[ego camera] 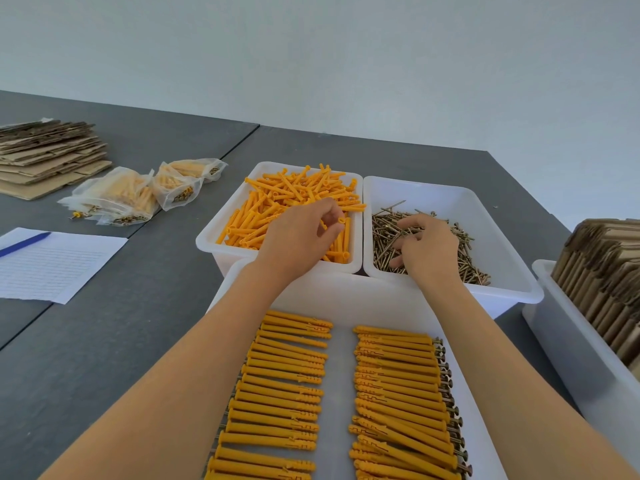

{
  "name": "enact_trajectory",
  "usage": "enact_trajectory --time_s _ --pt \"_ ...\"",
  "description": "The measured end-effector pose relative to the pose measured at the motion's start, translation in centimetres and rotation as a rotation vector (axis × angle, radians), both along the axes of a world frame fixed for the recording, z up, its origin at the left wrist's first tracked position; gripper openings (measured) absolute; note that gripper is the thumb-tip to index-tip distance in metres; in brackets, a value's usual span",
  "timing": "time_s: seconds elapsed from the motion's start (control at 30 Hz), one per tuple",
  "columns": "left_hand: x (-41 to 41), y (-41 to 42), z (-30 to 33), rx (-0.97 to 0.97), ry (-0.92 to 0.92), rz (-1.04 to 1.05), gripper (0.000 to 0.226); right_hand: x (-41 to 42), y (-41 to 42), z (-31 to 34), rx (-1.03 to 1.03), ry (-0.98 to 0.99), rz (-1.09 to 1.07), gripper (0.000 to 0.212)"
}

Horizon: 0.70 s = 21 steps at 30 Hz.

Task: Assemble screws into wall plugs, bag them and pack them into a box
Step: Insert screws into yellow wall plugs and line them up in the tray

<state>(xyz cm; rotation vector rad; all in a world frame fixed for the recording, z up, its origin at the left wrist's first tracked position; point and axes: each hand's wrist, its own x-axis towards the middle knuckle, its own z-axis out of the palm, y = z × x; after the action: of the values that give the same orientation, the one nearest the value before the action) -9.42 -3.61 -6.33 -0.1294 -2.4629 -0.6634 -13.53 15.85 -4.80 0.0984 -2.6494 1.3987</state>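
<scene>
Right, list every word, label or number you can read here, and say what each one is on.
Nothing can be read.
Bags of filled plugs: small dark printed marks, too blurred to read.
Lined paper under the pen: ruled lines only, no writing visible.
Bins and cardboard: no visible text.

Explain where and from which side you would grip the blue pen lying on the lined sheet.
Pinch the pen across the middle of its barrel, coming from above. It lies flat on the paper, so only its top and sides are free, and nothing stands beside it. This is a judgement from one view.
</scene>
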Motion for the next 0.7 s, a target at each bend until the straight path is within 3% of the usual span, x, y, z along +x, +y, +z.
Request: enact_trajectory --time_s 0.33,0.57,0.7 --pt "0.0 0.1 0.0 -0.011 -0.036 0.004 0.006 0.2 0.3 0.8 -0.354 0.107 -0.169 0.043" --pt "0.1 0.1 0.1 -0.010 -0.070 -0.015 0.007 -0.2 0.6 1.8 -0.860 -0.203 -0.227 0.024" --pt "0.1 0.1 0.2 -0.023 -0.089 -0.031 0.010 -0.1 0.6 1.9 -1.117 -0.383 -0.145 0.018"
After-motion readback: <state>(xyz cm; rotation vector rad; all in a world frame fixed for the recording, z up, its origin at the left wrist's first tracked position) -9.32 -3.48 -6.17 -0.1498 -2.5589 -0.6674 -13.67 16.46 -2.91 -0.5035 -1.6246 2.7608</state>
